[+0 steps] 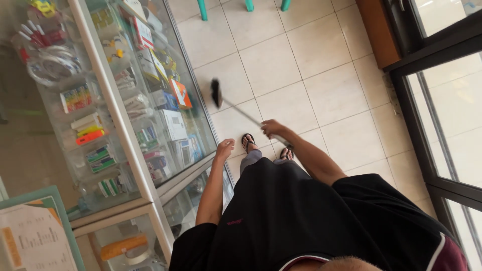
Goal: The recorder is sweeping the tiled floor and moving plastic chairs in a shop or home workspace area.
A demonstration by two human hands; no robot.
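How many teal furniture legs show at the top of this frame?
3, all at the top edge on the tiled floor: left leg, middle leg, right leg. More may be cut off above the frame.

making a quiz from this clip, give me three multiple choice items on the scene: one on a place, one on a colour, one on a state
1. Where does the glass display case stand relative to the person?
A. on the person's left
B. on the person's right
C. behind the door

2. What colour are the floor tiles?
A. dark green
B. pale cream
C. red

3. What is the right hand doing?
A. hanging empty
B. resting on the case
C. gripping the long handle of a floor tool

Answers:
1 A, the case fills the left of the view, beside the left hand.
2 B, the tiles are light cream with thin joints.
3 C, the fingers are closed round the thin handle, whose dark head is out over the tiles; the left hand is loosely curled and holds nothing.
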